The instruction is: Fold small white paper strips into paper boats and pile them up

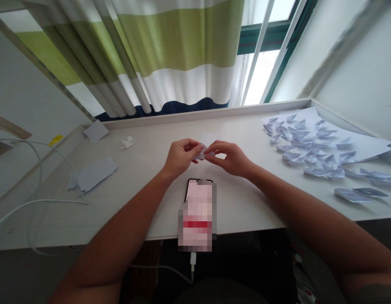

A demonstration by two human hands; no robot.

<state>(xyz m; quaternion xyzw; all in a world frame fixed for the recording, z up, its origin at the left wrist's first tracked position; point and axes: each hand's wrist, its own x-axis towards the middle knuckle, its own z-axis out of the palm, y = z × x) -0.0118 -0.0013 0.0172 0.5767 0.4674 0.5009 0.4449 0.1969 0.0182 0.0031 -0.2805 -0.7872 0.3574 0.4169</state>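
A small piece of folded white paper is pinched between my two hands above the middle of the desk. My left hand grips its left side between thumb and fingers. From the other side, the fingertips of my right hand close on its right part. Much of the paper is hidden by my fingers, so its exact shape does not show. Just below my hands lies a phone, its screen partly blurred, with a charging plug at its lower end.
Several folded paper boats cover the desk's right side, some on larger white sheets. A stack of paper, a single sheet and a crumpled tissue lie left. White cables loop over the left edge. A curtain hangs behind.
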